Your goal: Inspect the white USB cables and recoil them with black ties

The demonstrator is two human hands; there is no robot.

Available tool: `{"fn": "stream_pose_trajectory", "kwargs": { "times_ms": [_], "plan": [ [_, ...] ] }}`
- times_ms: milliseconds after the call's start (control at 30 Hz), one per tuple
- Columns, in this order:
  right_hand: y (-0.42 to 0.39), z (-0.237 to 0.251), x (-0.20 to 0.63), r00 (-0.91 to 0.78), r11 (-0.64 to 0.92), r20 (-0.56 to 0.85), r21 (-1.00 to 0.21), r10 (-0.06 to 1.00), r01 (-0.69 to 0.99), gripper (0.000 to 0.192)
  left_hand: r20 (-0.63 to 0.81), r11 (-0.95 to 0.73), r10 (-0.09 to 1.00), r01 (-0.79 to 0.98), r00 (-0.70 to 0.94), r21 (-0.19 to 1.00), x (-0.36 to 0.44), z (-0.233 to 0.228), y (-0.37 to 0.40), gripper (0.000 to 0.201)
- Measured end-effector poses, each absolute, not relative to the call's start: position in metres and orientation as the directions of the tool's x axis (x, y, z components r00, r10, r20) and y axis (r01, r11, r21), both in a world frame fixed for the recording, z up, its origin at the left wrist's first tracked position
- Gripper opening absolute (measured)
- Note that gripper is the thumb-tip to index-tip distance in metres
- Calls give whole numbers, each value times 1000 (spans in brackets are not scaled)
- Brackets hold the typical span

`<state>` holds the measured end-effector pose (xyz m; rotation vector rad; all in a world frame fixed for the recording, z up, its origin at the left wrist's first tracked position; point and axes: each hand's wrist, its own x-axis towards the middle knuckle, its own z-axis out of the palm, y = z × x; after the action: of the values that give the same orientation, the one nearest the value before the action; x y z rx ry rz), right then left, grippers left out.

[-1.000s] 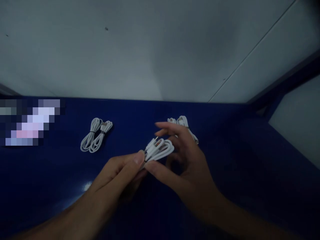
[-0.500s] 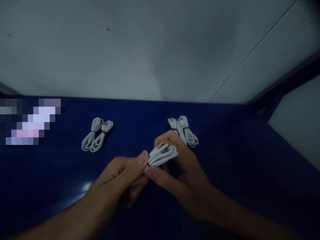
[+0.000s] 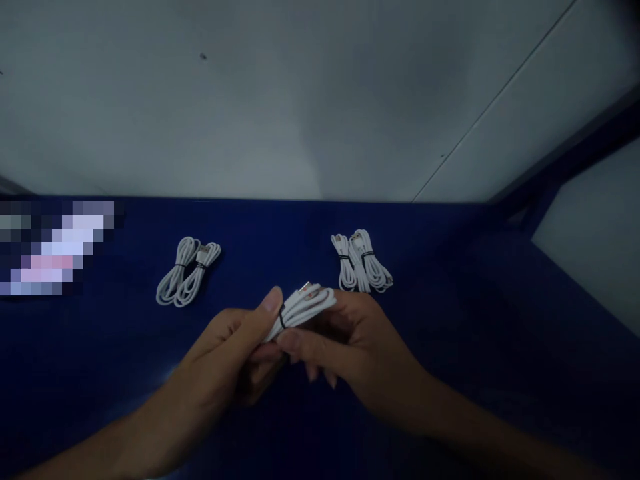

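Note:
A coiled white USB cable (image 3: 311,303) with a black tie round its middle is held between my two hands above the blue table. My left hand (image 3: 235,343) is closed on the tied part, thumb on top. From the other side, my right hand (image 3: 345,340) grips it too, its thumb near the tie and its other fingers partly hidden beneath. The metal plug shows at the upper side of the coil. Behind my left hand lie two coiled white cables (image 3: 187,272), each with a black tie. More tied white cables (image 3: 361,261) lie together just beyond my right hand.
The glossy blue tabletop (image 3: 265,233) meets a pale grey wall (image 3: 250,120) at the back. A pixelated pale object (image 3: 70,250) sits at the left. On the right, a dark blue frame bar (image 3: 575,167) slants along the wall.
Both hands have shifted slightly left with the cable. My right hand's upper fingers have moved down from above the coil, showing more of it and of the cables behind.

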<state>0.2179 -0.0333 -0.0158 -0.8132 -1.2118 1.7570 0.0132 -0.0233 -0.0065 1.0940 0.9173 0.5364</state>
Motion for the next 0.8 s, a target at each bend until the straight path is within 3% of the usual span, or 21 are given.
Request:
{"fn": "stream_pose_trajectory", "kwargs": {
  "times_ms": [100,300,467,800],
  "plan": [
    [-32,-16,218,-420,-205,-70,-936,905,-286,8,-416,488,744,-1,523,873,11,-10,-23,69],
    [-28,-15,219,-459,-244,-73,-913,885,-327,8,-388,416,827,20,406,909,8,-17,-24,61],
    [-28,-16,218,-572,-383,-124,-851,811,-360,11,-343,376,814,26,470,926,11,-16,-24,69],
    [-30,-13,219,-600,-404,-144,-855,787,-324,13,-245,211,835,125,493,969,17,-4,-26,67]
  ]
}}
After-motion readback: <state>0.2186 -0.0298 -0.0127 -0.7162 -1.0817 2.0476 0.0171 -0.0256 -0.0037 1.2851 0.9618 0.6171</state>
